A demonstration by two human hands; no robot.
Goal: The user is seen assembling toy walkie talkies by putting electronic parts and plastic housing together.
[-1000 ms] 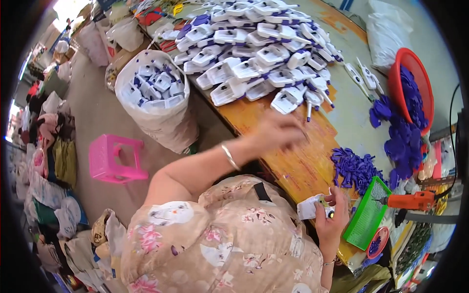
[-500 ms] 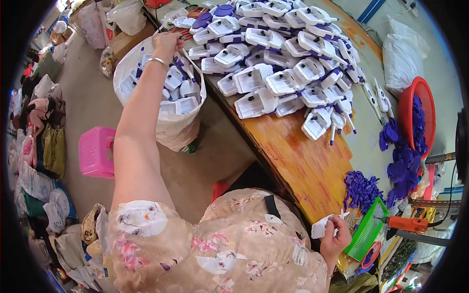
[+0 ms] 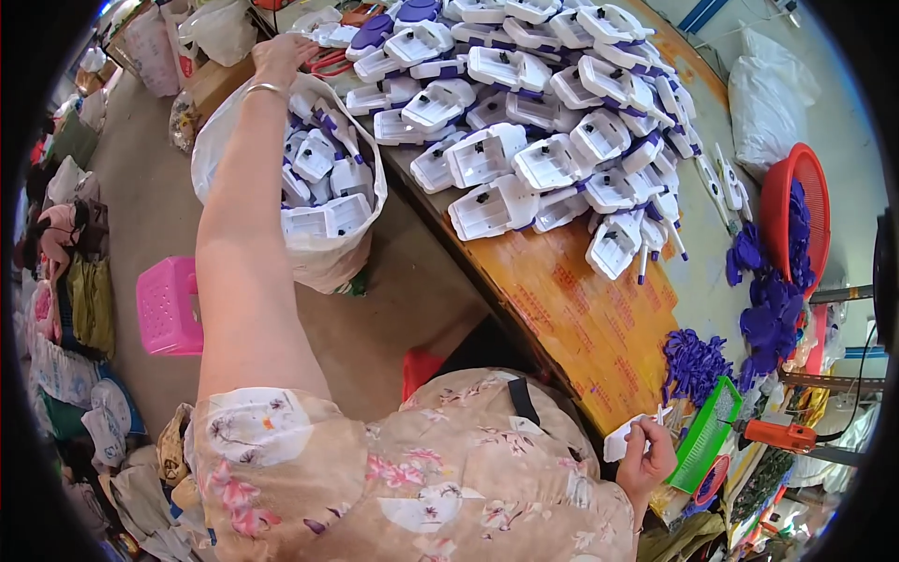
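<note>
My left arm reaches far forward over a white sack (image 3: 373,187) filled with white-and-purple plastic parts (image 3: 315,155). At the sack's far rim is my left hand (image 3: 279,58), its fingers stretched toward a red-handled tool (image 3: 330,64) on the table's edge; I see nothing held in it. Low on the right, near my body, my right hand (image 3: 646,459) is closed on a white plastic part (image 3: 620,442) with a thin stem; the fingers cover some of it. A large heap of white tray-shaped parts with purple trim (image 3: 552,164) covers the far table.
On the right are a red basket (image 3: 777,211), purple round pieces (image 3: 770,314), a pile of small purple pieces (image 3: 695,365), a green basket (image 3: 700,448) and an orange power screwdriver (image 3: 779,433). A pink stool (image 3: 169,307) stands on the floor at left.
My left hand has moved left and slightly farther away, and its fingers have straightened. My right hand keeps the white part in nearly the same place. The view has shifted a little.
</note>
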